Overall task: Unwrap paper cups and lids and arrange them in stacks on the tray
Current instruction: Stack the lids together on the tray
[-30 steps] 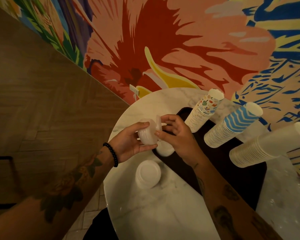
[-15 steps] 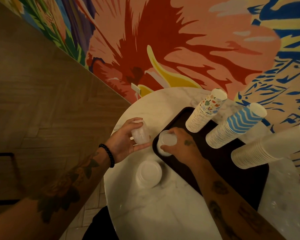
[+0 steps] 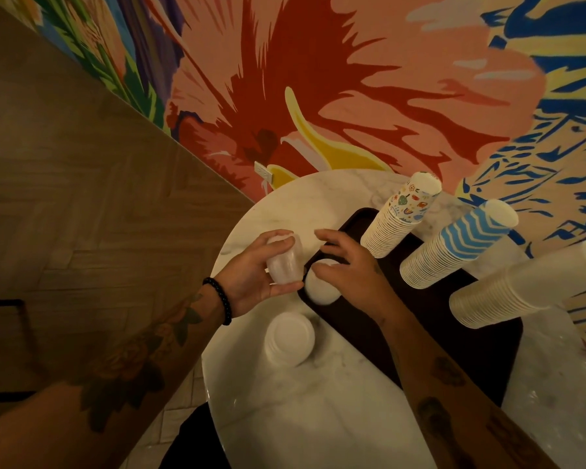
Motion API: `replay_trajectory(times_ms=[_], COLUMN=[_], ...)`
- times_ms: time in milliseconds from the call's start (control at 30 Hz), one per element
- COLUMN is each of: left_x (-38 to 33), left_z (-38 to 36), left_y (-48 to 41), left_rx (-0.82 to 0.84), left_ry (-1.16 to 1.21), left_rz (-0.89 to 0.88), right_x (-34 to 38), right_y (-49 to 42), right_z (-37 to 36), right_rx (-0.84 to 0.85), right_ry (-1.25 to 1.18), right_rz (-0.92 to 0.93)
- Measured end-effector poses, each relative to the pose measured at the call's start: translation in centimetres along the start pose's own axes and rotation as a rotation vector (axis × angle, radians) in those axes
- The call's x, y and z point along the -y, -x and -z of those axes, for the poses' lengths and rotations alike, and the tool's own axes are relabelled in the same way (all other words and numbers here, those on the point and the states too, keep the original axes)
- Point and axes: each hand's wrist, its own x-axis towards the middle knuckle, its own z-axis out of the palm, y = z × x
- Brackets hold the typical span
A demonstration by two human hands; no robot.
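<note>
While the fingers of my left hand (image 3: 261, 279) were curled round a small translucent bundle of lids (image 3: 285, 262), held in the air just off the left corner of the tray (image 3: 430, 308), my right hand (image 3: 349, 269) hung over that same corner, its fingers straight and spread, gripping nothing. Under that palm a white lid stack (image 3: 320, 289) stood on the tray, right at its edge. Whether the palm touched it, I could not tell. Nor could I tell whether any wrap was on the bundle.

A second lid stack (image 3: 290, 338) sat on the marble desk (image 3: 335, 418), just off the tray's near edge. Three tall cup stacks stood along the tray's far side: a floral one (image 3: 400, 218), a blue-waved one (image 3: 454, 248) and a plain white one (image 3: 515, 289).

As I judged it, the step in hand was to feed the bundle onto the stack at the tray's corner. To do that well, I had to bring the bundle level above the stack and let the right fingers take the lids by their rims. Each lid had to seat squarely, so that the pile grew straight. Thin lids probably slide easily, and a stack so near the tray's edge could have tipped onto the desk, so a light steadying touch seemed wiser than a press. The right wrist needed to stay well apart from the cup stacks on the tray's far side.
</note>
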Motion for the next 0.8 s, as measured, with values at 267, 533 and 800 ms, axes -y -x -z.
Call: replay_trajectory(times_ms=[267, 533, 800], left_x=[0.1, 0.1, 0.0], left_z=[-1.0, -0.1, 0.6], left_y=[0.1, 0.0, 0.3], left_rx=[0.036, -0.082, -0.174], left_ry=[-0.123, -0.012, -0.085], left_rz=[-0.006, -0.025, 0.01], right_x=[0.7, 0.0, -3.4], right_y=[0.1, -0.4, -0.9], right_z=[-0.9, 0.2, 0.5], right_rx=[0.135, -0.069, 0.005], right_ry=[-0.083, -0.036, 0.54], right_rz=[0.035, 0.089, 0.011])
